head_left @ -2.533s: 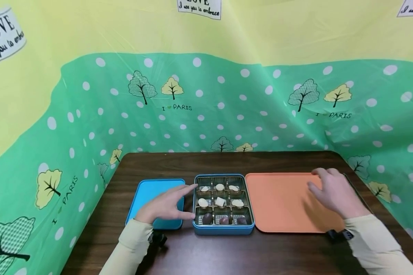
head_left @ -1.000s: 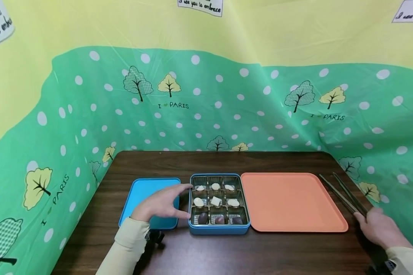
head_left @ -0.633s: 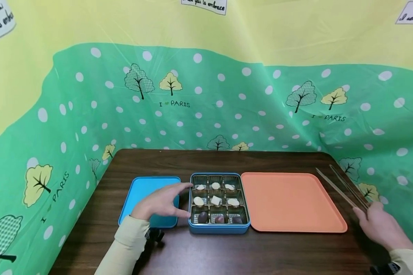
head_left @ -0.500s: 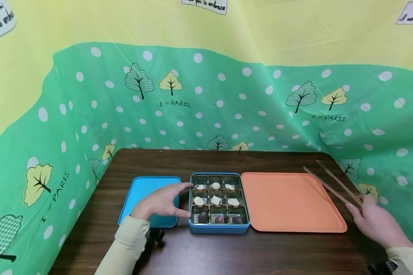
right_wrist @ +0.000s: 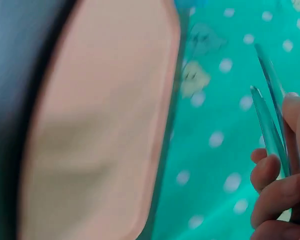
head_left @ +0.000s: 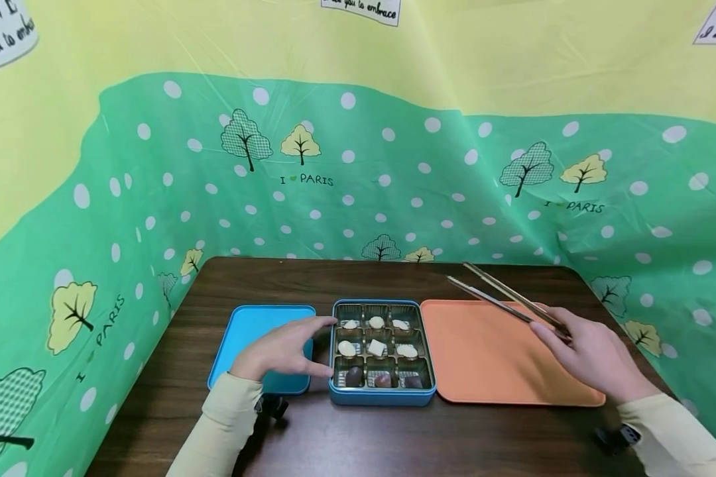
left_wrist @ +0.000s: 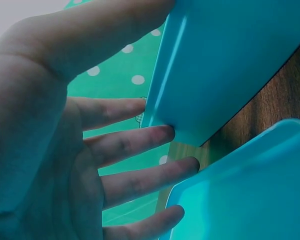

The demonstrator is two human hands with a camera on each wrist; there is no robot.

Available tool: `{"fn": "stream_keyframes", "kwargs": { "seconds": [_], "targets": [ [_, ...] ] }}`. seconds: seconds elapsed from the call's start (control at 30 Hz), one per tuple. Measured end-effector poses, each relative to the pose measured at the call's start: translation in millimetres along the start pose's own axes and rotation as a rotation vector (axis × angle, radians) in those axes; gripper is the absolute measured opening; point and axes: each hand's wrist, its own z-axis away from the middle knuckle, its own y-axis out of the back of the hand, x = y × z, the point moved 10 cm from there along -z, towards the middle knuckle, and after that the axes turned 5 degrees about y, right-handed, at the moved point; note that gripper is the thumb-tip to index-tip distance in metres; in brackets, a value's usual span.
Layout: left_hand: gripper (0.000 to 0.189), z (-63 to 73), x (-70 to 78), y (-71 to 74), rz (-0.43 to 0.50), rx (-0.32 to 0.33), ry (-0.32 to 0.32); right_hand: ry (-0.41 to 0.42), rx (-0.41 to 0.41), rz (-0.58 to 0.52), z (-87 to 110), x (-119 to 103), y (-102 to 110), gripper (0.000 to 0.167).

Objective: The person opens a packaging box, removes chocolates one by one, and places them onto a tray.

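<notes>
My left hand [head_left: 277, 348] spreads its thumb and fingers against the left side of a blue tin box [head_left: 383, 397]. In the left wrist view, its fingers are mostly straight and the fingertips meet the tin's wall. The tin's insert has rows of compartments, with white pieces [head_left: 376, 348] in the back and middle rows and dark pieces [head_left: 383, 379] in the front row. My right hand [head_left: 591, 351] grips a pair of metal tongs [head_left: 506, 290] above the orange tray [head_left: 483, 371]. The tongs' tips are apart, hold nothing and point left toward the back of the table.
A blue lid-like tray [head_left: 256, 328] lies left of the tin, partly under my left hand. The orange tray sits right against the tin's right side. All rest on a dark wooden table [head_left: 310, 437], with a green and yellow printed cloth [head_left: 346, 179] hanging behind.
My right hand moved from over the orange tray to the table's right edge, picked up the tongs, and has swung them left over the tray. My left hand stays at the tin.
</notes>
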Motion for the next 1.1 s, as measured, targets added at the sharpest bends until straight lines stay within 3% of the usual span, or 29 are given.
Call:
{"fn": "stream_keyframes", "kwargs": {
  "seconds": [0.27, 0.47, 0.77, 1.1],
  "targets": [
    [0.098, 0.5, -0.1, -1.2, 0.012, 0.0, 0.007, 0.237, 0.013, -0.034, -36.7, -82, -6, 0.043],
    [0.098, -0.1, -0.1, -1.8, 0.003, -0.001, 0.009, 0.325, -0.035, -0.05, -55.4, -122, -15, 0.041],
    [0.097, 0.6, -0.8, 0.0, 0.019, -0.005, 0.017, 0.364, -0.174, -0.068, -84.1, -159, -37, 0.049],
    [0.098, 0.2, -1.9, -0.9, 0.018, 0.001, 0.019, 0.425, -0.3, -0.088, -104.8, -179, -52, 0.042]
  ]
}}
